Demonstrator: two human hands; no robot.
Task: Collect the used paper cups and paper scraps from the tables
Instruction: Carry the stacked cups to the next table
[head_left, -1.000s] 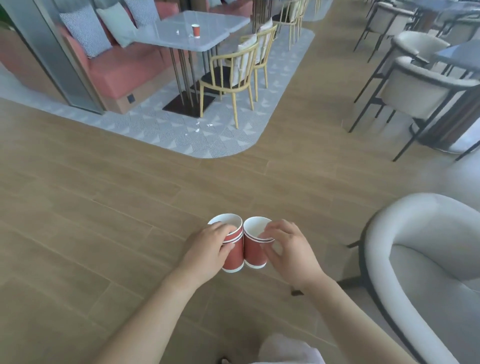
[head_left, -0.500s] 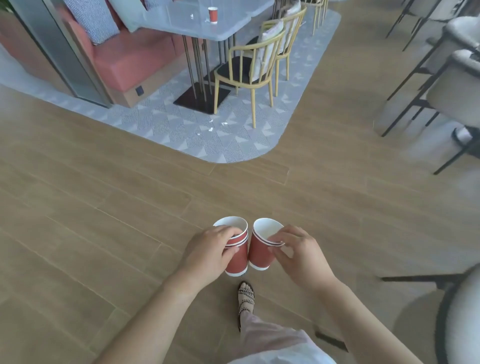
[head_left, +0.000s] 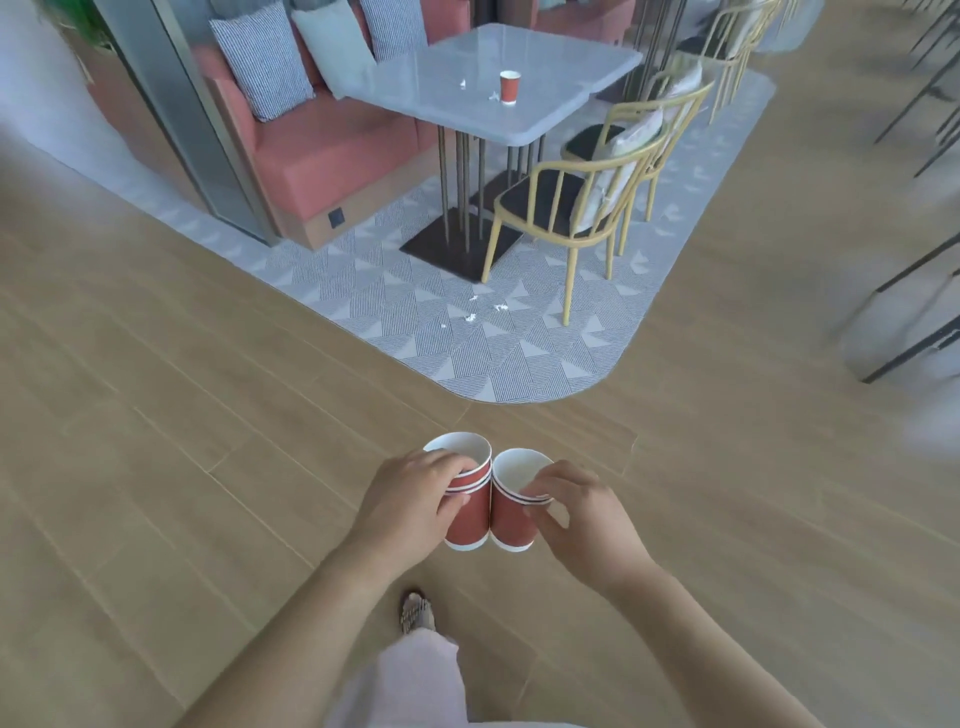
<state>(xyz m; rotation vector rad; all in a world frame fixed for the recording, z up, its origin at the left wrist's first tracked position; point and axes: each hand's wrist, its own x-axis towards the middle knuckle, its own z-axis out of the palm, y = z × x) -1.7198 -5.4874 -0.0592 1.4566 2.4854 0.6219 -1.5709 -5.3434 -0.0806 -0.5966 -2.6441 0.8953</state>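
Left hand (head_left: 410, 506) and right hand (head_left: 582, 514) each curl their grip round light, crushable, seemingly empty paper cups (head_left: 470, 525), best held near the stiffer rims.

No legible text, label, brand, number or sign anywhere

I get bright, even daylight, soft enough that shadows stay faint, with only pale ones under the yellow chair (head_left: 540, 200) and the table (head_left: 545, 62), whose glossy top carries a whitish sheen. The light seems to come from the far side, though I can't be sure. The near centre is fairly sharp. The dark-legged chairs (head_left: 893, 338) at the right edge smear into blur, and the wide lens bends the floor planks (head_left: 208, 415) toward the left.
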